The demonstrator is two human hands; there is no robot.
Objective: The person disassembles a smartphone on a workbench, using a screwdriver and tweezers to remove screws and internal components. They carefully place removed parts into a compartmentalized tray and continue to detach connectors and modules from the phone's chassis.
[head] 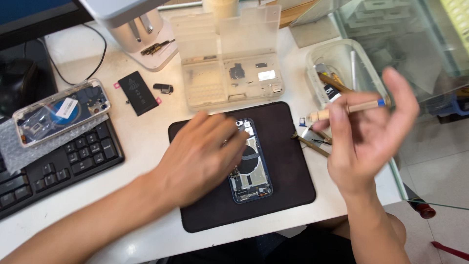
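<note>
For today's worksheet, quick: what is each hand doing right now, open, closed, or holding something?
Left hand: open, palm down, resting on the opened phone on the dark mat.
Right hand: raised, fingers loosely around a tan pen-like tool.

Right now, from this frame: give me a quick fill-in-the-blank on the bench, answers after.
1. The left hand rests on the opened ____ on the mat.
2. The right hand holds a ____ handled tool.
3. The loose battery lies above the ____.
Answers: phone; tan; keyboard
</note>
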